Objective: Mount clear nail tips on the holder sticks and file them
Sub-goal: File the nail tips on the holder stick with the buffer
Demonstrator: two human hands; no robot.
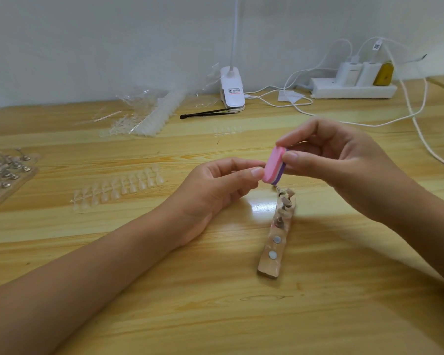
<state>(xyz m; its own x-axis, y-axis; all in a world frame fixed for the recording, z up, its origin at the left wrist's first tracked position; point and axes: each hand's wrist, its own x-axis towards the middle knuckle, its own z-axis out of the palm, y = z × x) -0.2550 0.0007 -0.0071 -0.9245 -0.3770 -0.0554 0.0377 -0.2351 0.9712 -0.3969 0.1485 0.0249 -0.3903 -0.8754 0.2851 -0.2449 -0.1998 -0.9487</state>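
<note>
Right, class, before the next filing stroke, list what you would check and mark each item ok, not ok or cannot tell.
1. Right hand pinches the file block: ok.
2. Left hand touches the block's lower end: ok.
3. Nail tip mounted in the left hand's grip: cannot tell, hidden by the block.
4. Wooden strip lies flat below the hands, two round spots free: ok.
5. Spare clear tips lie in a row on the table: ok.

pink-and-purple file block [275, 165] tilted above wooden holder strip [274, 243]; clear nail tips [118, 187] in a row leftward
</note>
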